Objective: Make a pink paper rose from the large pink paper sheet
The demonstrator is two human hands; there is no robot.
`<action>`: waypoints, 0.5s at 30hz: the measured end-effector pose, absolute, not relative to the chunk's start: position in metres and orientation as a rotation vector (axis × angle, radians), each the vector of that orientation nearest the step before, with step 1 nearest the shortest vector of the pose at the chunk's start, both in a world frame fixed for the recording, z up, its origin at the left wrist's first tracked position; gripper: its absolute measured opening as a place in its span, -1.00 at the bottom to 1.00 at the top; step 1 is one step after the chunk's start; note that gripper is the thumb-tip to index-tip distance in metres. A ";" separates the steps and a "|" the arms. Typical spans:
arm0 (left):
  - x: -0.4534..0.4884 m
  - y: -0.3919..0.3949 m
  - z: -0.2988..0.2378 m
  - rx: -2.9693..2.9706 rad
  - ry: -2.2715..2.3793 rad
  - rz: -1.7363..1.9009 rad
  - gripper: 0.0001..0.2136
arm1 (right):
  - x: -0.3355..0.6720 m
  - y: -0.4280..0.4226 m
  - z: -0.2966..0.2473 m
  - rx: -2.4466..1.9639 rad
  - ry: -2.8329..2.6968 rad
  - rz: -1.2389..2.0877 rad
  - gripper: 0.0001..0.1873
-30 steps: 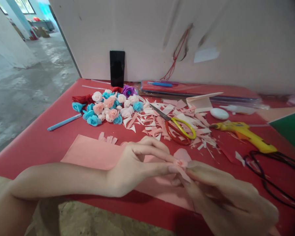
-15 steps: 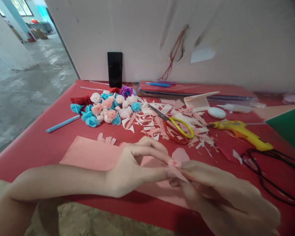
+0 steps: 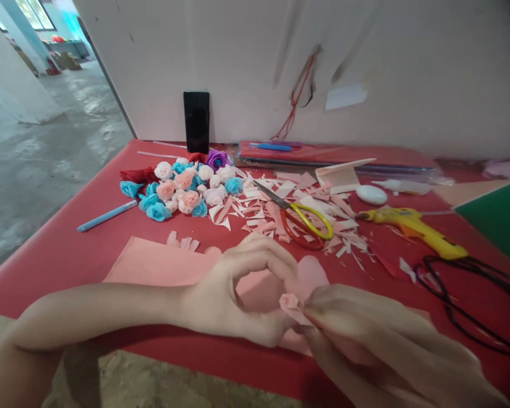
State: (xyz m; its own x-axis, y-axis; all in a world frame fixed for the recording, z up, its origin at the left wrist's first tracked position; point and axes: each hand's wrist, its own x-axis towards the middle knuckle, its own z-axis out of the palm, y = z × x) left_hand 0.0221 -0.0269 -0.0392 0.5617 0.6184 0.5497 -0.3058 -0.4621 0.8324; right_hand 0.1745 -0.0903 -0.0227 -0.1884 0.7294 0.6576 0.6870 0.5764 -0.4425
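Note:
A small pink paper rose (image 3: 289,302) with a loose petal strip is pinched between the thumb and fingers of my right hand (image 3: 365,334). My left hand (image 3: 238,294) curves around the rose's left side, its thumb and index finger parted in a wide arc; whether the thumb touches the rose's underside is hidden. Beneath both hands lies a sheet of pink paper (image 3: 153,263) on the red table. Just behind the fingers rests a rounded pink paper petal (image 3: 313,275).
Finished paper roses (image 3: 185,181) cluster at back left beside a blue pen (image 3: 107,216). Scissors (image 3: 297,212) lie on paper scraps (image 3: 259,204). A yellow glue gun (image 3: 420,226) with a black cord (image 3: 448,294) is at right. A phone (image 3: 196,122) leans against the wall.
My left thumb and index finger have spread apart, away from the rose they were touching. My right hand has shifted slightly left and down with the rose.

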 end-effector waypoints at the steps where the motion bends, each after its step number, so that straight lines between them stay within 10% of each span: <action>1: 0.022 -0.027 -0.039 1.761 0.254 1.107 -0.88 | 0.174 -0.089 -0.022 -1.138 -1.916 0.065 -0.84; 15: 0.021 -0.017 -0.032 2.020 0.108 1.115 -0.89 | 0.181 -0.092 -0.016 -1.033 -2.043 0.380 -0.75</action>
